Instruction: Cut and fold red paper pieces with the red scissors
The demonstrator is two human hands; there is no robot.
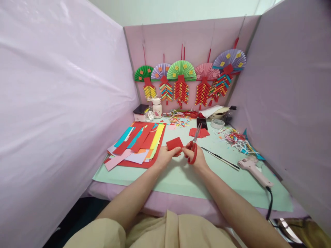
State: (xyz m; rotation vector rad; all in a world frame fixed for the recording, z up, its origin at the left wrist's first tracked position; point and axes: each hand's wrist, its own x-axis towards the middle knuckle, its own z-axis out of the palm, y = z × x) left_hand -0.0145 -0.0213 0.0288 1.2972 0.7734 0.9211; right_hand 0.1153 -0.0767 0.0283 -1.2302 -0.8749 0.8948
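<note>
A small red piece of paper (174, 143) is pinched between the thumb and fingers of my left hand (168, 155), above the middle of the table. My right hand (198, 156) is closed around the red handles of a pair of scissors (192, 155), whose metal blades point up and away from me. The right fingertips also touch the right corner of the red paper. Just beyond the scissors lie several cut red paper pieces (203, 133), partly behind the blades.
Coloured paper strips (131, 155) lie on a red sheet at left. To the right are a thin rod (221, 158), a pale hot glue gun (254, 171) with a cord, and paper scraps (236, 139). At the back stand a bottle (157, 108) and tape roll (217, 124); paper fan ornaments (181, 70) hang behind.
</note>
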